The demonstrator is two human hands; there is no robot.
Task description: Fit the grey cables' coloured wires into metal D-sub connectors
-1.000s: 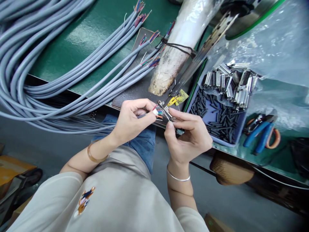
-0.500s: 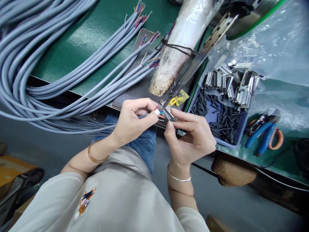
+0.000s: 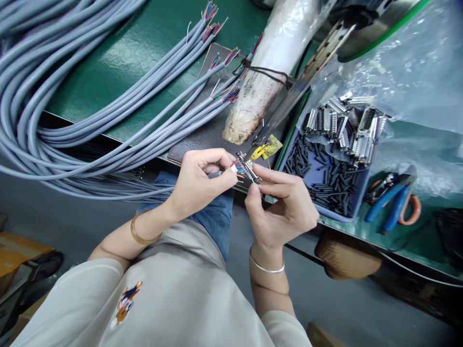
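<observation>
My left hand (image 3: 206, 180) is closed in a pinch around the stripped end of a grey cable, where thin coloured wires (image 3: 239, 171) fan out. Touching those wires is a metal multi-pin connector (image 3: 248, 168) with a row of small solder cups. The fingers of my right hand (image 3: 284, 200) are closed at the connector's right end; a fine wire lies by its thumb tip. Just above the connector comes down the dark tip of a soldering iron (image 3: 278, 118) with a perforated metal barrel. My fingers partly hide which wires sit in which cups.
Grey cables (image 3: 144, 115) with bared ends lie on the green bench (image 3: 104, 67) at left. A wrapped white roll (image 3: 267, 72) stands behind the hands. At right are a blue tray (image 3: 356, 205) of black sleeves, a heap of connectors (image 3: 343, 120) and blue-handled pliers (image 3: 392, 205).
My right hand has shifted slightly left, and the connector has moved closer to the wires in my left hand. My left hand stays nearly in place.
</observation>
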